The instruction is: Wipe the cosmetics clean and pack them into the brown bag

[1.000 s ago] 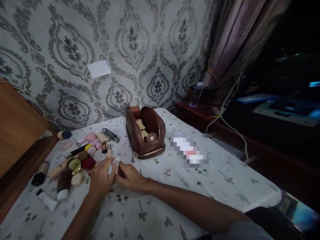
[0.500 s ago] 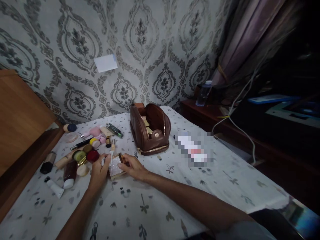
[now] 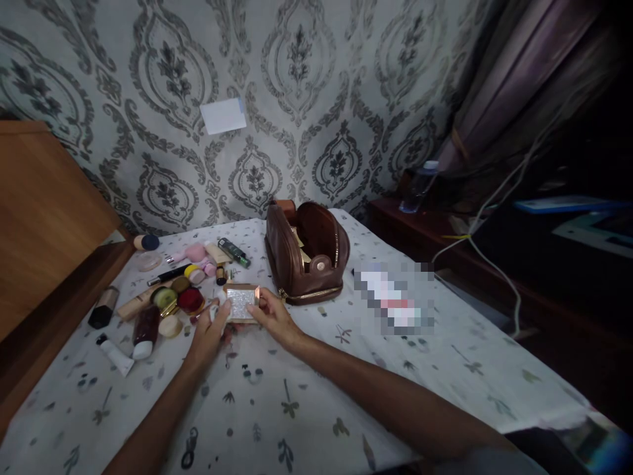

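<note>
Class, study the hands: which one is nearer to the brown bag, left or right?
Right. The right hand is just in front of the brown bag, by its near left corner; the left hand is farther left, near the red jar.

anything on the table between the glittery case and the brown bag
Only the right hand, at the side of the glittery case nearest the brown bag; otherwise just patterned cloth shows between them.

Case (image 3: 242, 303) between cosmetics (image 3: 190, 301), left, and bag (image 3: 311, 287), right.
</note>
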A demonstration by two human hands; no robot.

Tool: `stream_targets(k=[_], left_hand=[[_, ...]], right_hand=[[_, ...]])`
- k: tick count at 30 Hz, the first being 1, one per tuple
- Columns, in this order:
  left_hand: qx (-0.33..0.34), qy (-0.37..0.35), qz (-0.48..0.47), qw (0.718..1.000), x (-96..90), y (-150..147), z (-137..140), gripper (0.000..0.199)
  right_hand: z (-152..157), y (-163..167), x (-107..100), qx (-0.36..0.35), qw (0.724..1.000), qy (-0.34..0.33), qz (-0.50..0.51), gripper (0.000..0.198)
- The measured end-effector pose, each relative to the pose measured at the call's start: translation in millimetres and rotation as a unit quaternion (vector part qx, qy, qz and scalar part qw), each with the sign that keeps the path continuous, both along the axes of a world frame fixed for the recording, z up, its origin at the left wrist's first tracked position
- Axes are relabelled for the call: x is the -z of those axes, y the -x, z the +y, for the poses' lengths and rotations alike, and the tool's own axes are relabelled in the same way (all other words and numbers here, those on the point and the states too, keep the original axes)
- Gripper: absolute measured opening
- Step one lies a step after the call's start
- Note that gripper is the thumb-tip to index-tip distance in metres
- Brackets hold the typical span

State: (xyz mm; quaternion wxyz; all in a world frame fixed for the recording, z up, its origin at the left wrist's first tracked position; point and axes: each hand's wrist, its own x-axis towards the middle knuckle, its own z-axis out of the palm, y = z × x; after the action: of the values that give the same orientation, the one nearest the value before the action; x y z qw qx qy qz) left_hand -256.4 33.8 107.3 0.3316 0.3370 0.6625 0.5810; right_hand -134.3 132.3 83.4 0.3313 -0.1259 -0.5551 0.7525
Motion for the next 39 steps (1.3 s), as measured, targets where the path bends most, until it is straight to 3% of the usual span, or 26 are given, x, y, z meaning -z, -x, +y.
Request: stream_targets(k=[4,10,15,20,27,35,39], left_hand=[[0.004,-0.014,0.023,1.0,1.5,7.2,-2.0,0.053],[0.016,0.023,0.048,0.998,-5.3,16.4,-6.1,0.052],[0.093,0.016,0.104,0.99,-15.5,21.8,-9.1,0.046],[0.066,0.023,0.115,0.991,-14.1,22.2,-7.3,0.042],[-0.023,0.034,0.006,0.999,-7.9,-0.5,-4.2,0.054],[0.063,0.036,0.031,0.997,-9.2,-14.5,-5.6,0.055],[0.111,0.028,-0.022,0.993,-9.7,-14.8,-6.1,0.055]], right_hand=[[-2.2,-0.1,-1.5,-0.006,1.0,-0.004,-0.013,0.055],[-2.9,-7.6,-9.6,0.03,0.997,-0.045,-0.046,0.051],[-4.7,-21.4,-12.6,-0.044,0.99,-0.083,-0.102,0.047],[-10.4,-23.2,-5.2,-0.056,0.993,-0.024,-0.103,0.05],[-15.5,-18.6,-3.7,0.001,0.997,0.069,-0.021,0.049],[-19.3,-15.7,1.1,0.041,0.997,0.064,-0.016,0.043],[-14.7,-14.7,6.0,0.05,0.997,0.035,-0.043,0.046]])
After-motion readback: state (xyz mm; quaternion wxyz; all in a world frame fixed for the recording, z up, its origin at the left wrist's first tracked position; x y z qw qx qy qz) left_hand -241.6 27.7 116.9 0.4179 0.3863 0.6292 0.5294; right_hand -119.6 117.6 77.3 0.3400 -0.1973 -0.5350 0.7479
